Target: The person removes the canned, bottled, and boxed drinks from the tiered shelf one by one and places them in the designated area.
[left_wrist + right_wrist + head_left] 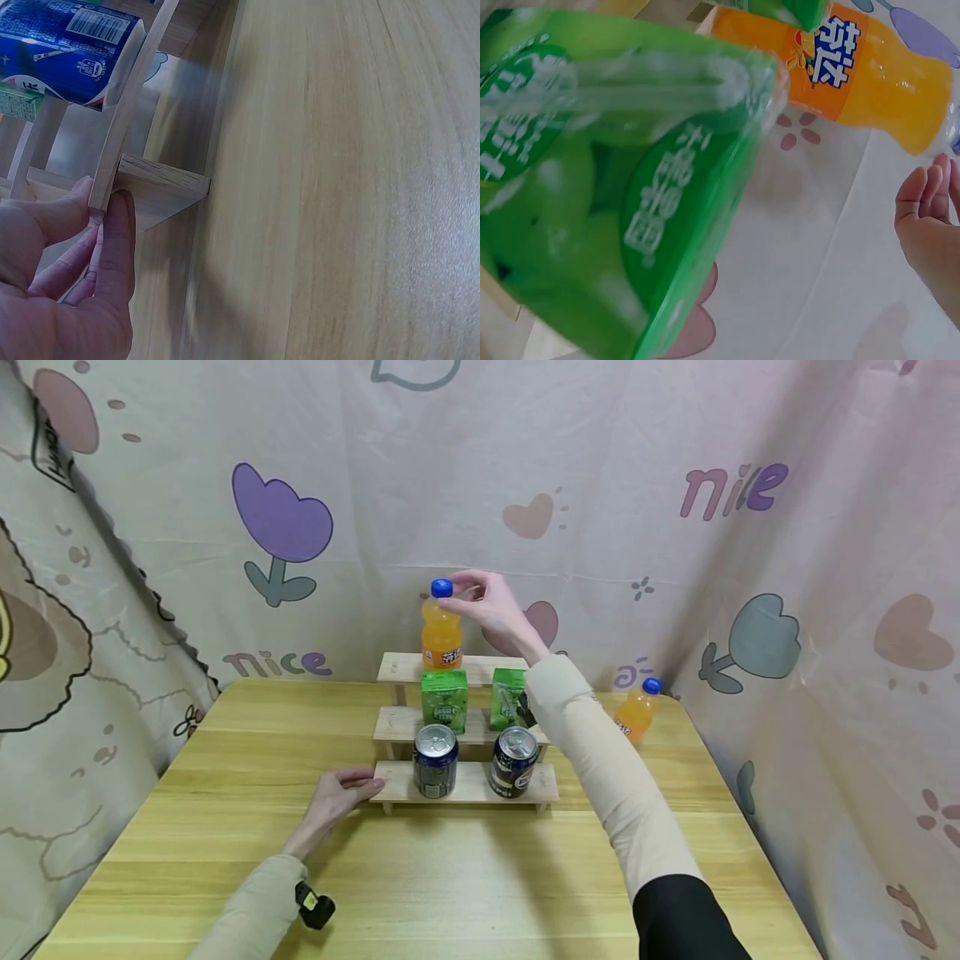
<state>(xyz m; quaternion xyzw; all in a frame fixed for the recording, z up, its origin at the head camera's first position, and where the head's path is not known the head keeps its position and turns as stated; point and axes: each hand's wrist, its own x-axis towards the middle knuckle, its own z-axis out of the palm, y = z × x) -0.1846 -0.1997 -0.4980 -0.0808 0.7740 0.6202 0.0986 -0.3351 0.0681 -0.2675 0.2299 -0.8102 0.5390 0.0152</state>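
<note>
In the head view a bottle of orange soda (441, 635) with a blue cap stands upright at the top tier of a wooden step shelf (471, 787). My right hand (487, 603) pinches it at the neck, just under the cap. At the right wrist view's edge, fingertips of that hand (930, 210) show by the neck of the bottle (885, 82). Low on the left, my left hand (341, 797) grips the end of the bottom tier; thumb and fingers pinch the board (112, 169) in the left wrist view.
Two dark blue cans (435, 762) stand on the bottom tier. Green drink cartons, one on the left (444, 700) and one on the right (507, 695), occupy the middle tier. A second orange soda bottle (636, 714) is on the table's right, beyond my right sleeve (607, 768). A printed curtain hangs behind.
</note>
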